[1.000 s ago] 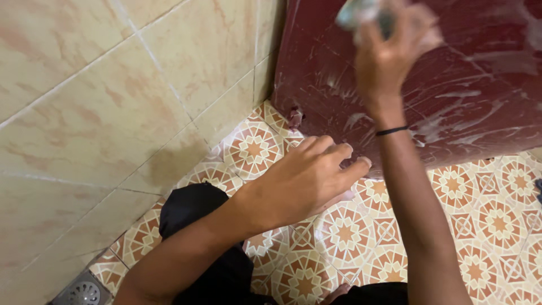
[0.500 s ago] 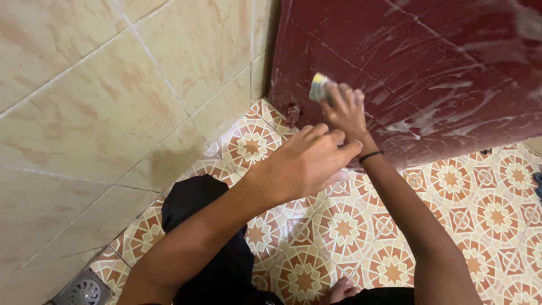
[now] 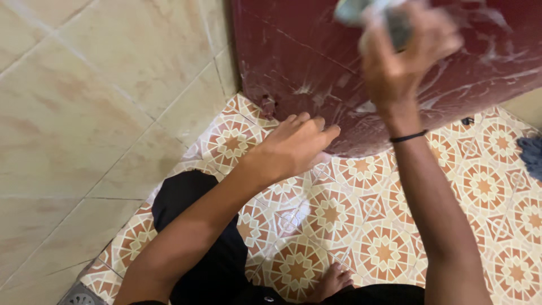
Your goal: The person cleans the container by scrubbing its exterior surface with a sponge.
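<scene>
Head view: soapy maroon door, patterned floor tiles.

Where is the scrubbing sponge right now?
In the head view, the blurred sponge is at the top edge, right of centre, gripped in the right hand against the soapy dark red wall.

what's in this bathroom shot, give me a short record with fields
place: corner where beige wall tiles meet a dark red tiled surface
floor: patterned star tiles
right hand: right hand raised, gripping a blurred sponge against the red surface
left hand: left hand empty, fingertips at the red surface's base
residue: white soapy streaks
wrist: black band
foot: bare foot
</scene>
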